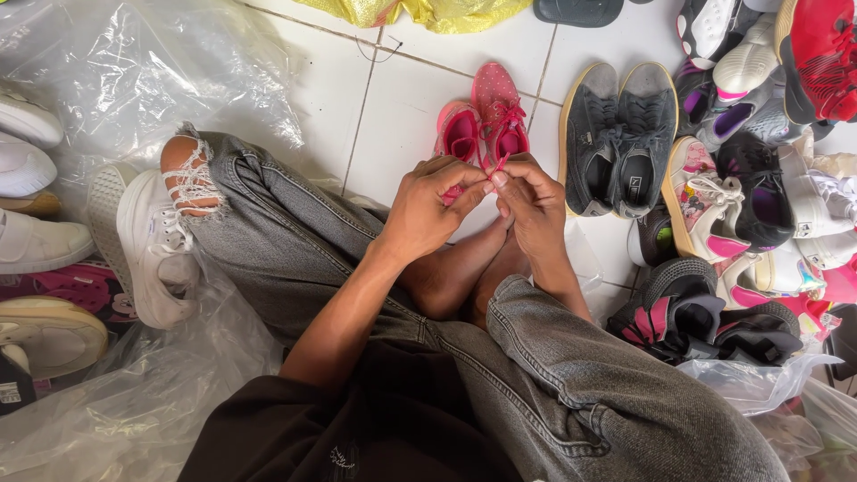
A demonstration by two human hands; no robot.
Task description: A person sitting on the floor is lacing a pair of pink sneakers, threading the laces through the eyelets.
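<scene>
Pink sneakers (486,125), small pair, lie side by side on the white tiled floor (402,98) right in front of your crossed legs, toes pointing away from you. Pink laces (494,163) run from the right shoe of the pair up into your fingers. Your left hand (428,207) is pinched shut on the laces, thumb and forefinger pressed together at the tip. Your right hand (534,207) is closed too, fingertips meeting the left ones on the same laces; both hands touch each other just above the heel end of the sneakers. You sit on the floor in grey ripped jeans (295,241), bare feet (478,272) tucked under your wrists, knee showing through the rip at upper left.

Just right of the pink pair: dark grey sneakers (616,134), side by side, near but apart from them. Further right, a pile of mixed shoes (759,178), white, pink, black, red, crowded together. Black and pink sandals (692,312) sit beside your right knee. On your left, white sneaker (152,241) leans against your thigh, more pale shoes (31,205) along the left edge, all on clear plastic sheeting (125,80). Yellow bag (420,11) at top edge
</scene>
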